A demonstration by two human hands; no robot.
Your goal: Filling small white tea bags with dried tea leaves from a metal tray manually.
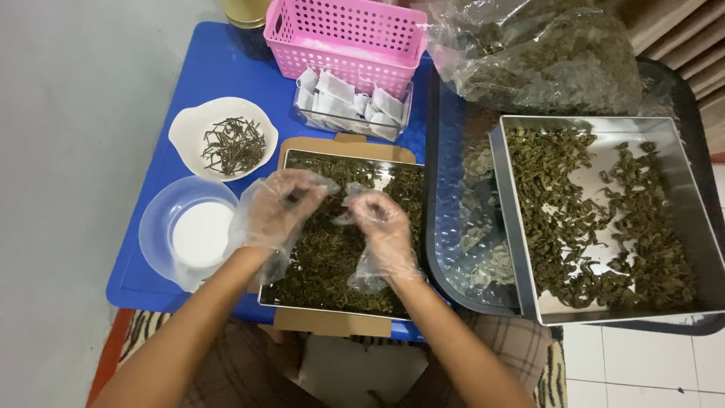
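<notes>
Blue surface (219,72), partly covered by trays. Left hand (278,208) and right hand (381,223), both in clear plastic gloves, are held over steel tray of dried leaves (332,257); fingers curled, tips pinched together. Anything gripped is hidden by crumpled glove film – can't be told. Tray's near edge hidden by forearms.

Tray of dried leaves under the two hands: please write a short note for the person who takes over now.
Left hand, in a clear plastic glove, hovers over the metal tray of dried leaves, fingers curled; whether it pinches anything cannot be told.
Right hand, also gloved, the same, close beside it.
White bowl holds a few picked stems.
Clear bowl looks empty.
Small paper sachets wait in a clear box.
Most leaves in the tray look unsorted.
</notes>
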